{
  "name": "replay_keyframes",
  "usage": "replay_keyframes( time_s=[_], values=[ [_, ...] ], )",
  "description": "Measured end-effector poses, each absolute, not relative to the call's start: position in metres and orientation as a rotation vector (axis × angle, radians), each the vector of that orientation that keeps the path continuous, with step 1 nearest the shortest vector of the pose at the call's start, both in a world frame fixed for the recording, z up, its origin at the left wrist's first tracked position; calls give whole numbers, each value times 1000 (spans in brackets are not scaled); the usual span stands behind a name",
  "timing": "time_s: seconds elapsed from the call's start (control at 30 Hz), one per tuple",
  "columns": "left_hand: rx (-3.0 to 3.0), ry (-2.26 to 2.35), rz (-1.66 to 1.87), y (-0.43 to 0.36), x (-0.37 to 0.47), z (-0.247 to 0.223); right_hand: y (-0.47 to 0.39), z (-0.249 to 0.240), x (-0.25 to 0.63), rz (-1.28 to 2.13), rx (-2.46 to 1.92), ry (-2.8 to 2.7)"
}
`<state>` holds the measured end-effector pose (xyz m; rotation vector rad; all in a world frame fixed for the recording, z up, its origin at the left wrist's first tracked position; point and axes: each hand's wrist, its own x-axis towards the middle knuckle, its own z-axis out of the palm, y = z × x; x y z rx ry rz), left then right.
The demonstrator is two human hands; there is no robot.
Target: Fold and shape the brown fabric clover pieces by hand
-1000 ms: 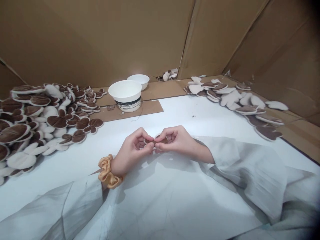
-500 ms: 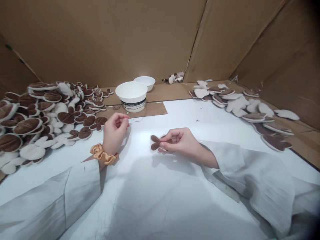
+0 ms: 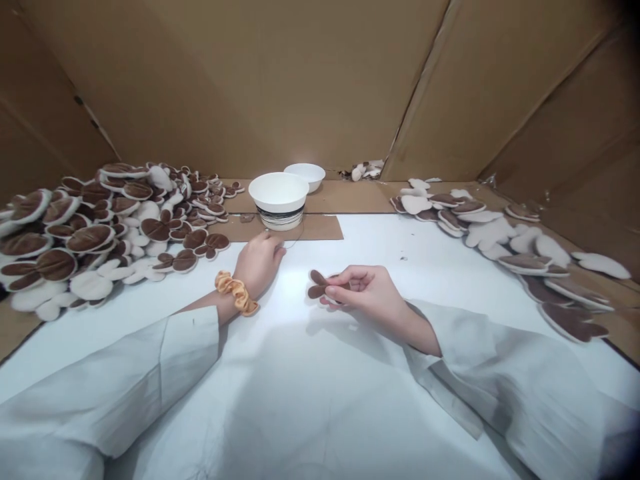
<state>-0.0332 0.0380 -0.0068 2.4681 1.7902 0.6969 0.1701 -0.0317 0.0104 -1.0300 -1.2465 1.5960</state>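
Observation:
My right hand (image 3: pixel 367 297) pinches a small brown plush piece (image 3: pixel 318 285) between thumb and fingers, over the white tabletop. Two rounded lobes of it poke out to the left; the rest is covered by my fingers. My left hand (image 3: pixel 259 263), with a gold scrunchie (image 3: pixel 237 293) at the wrist, rests palm down just in front of a white bowl (image 3: pixel 280 190). Its fingers are curled, and whatever they may hold is hidden. Dark thread is wound around the bowl's lower half, and a loose strand (image 3: pixel 301 233) trails down near my left fingertips.
A large heap of brown and white plush pieces (image 3: pixel 90 238) fills the left side. More plush pieces (image 3: pixel 530 257) lie along the right edge. A second white bowl (image 3: pixel 313 175) stands behind the first. Cardboard walls (image 3: pixel 240 80) enclose the back and sides.
My left hand has turned palm down and moved right, close to the bowl's base. My right hand still holds the plush piece in nearly the same place. The view has shifted slightly.

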Motion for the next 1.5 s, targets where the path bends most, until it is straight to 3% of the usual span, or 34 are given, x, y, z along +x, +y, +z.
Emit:
replay_keyframes(
  time_s=[0.43,0.97,1.5],
  values=[
    [2659,1923,492,29,-28,-4,-26,5,169,1528,-983,-1209],
    [2325,1628,917,-6,-33,1,-19,3,165,1335,-952,-1239],
    [2204,1651,843,-22,-34,6,13,6,129,1299,-927,-1228]
  ],
)
